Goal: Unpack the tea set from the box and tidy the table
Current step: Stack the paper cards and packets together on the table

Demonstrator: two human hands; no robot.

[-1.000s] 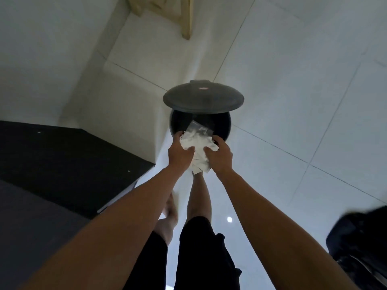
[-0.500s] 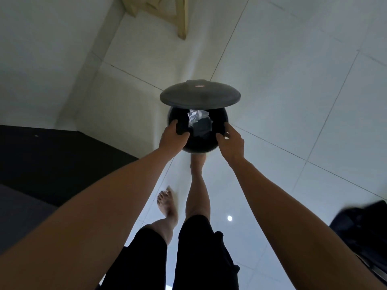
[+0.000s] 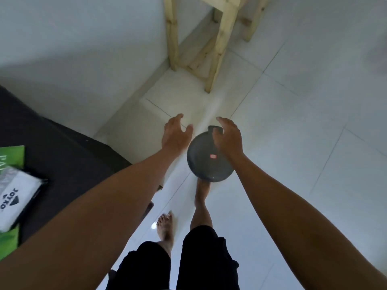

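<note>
Round dark bin (image 3: 207, 162) on white tile floor (image 3: 293, 132), centre frame, lid down, contents hidden; small red mark on lid. Left hand (image 3: 174, 135) at bin's 10 o'clock, right hand (image 3: 229, 137) at 1 o'clock, both spread, empty.

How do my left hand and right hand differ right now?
The left hand hangs over bare floor, beside the bin lid; the right hand overlaps that lid's far edge. The left is nearer the dark table. Both are open, fingers spread, holding nothing.
</note>
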